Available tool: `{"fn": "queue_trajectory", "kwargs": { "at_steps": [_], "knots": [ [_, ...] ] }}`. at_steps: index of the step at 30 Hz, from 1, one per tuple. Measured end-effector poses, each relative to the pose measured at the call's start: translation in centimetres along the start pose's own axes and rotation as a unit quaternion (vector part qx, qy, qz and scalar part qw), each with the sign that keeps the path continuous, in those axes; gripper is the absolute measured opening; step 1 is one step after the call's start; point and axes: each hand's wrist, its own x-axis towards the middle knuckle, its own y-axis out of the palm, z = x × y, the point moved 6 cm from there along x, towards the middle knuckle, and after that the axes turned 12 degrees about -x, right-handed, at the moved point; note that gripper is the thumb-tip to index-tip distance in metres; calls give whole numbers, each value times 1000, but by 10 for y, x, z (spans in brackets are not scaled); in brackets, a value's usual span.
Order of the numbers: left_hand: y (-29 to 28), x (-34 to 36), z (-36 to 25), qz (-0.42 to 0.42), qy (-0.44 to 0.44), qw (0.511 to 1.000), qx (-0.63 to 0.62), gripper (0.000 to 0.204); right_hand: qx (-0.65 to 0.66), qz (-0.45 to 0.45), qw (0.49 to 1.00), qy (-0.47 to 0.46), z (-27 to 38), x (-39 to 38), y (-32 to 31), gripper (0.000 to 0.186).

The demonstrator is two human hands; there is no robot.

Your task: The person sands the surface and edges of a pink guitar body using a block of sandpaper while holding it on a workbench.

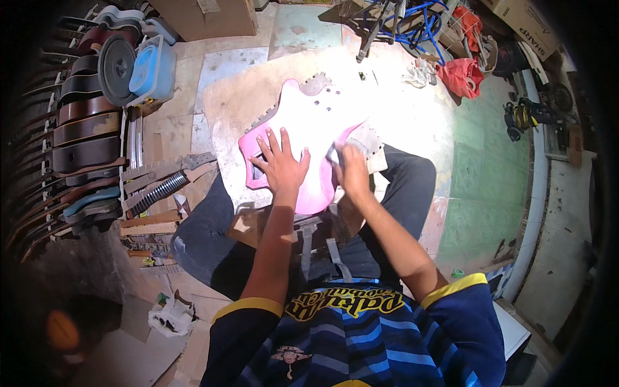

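Note:
A pink electric guitar body [314, 189] lies flat across my lap, its upper part washed out white by bright light. Several small dark holes show near its far edge, and a dark cut-out sits at its left side. My left hand [284, 166] rests palm down on the body with its fingers spread, holding nothing. At the curved right edge, my right hand [353, 171] is closed around a small grey piece [333, 153], perhaps sandpaper; most of it is hidden by the fingers. Under the body is a mat with a toothed edge [369, 140].
A brown board [225, 97] lies beneath the work. Rows of curved guitar-shaped parts [84, 135] stand at left beside a blue plastic container [149, 72]. A hand saw [164, 190] lies nearby. At far right are a red bag [461, 77] and a yellow-black tool [525, 117].

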Motion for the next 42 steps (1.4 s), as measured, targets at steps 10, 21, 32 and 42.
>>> {"fn": "queue_trajectory", "kwargs": {
  "at_steps": [10, 21, 32, 42],
  "knots": [
    [0, 3, 2, -11, 12, 1000, 5, 83, 10, -61, 998, -11, -15, 20, -1, 53],
    [1, -1, 8, -36, 24, 999, 1, 82, -8, -33, 999, -16, -14, 8, 1, 59],
    [3, 6, 0, -22, 15, 999, 23, 83, -6, -23, 999, 44, -5, -20, 10, 53],
    [3, 5, 0, -28, 19, 999, 23, 79, 21, -29, 990, 139, -5, -32, 5, 52]
  ]
}}
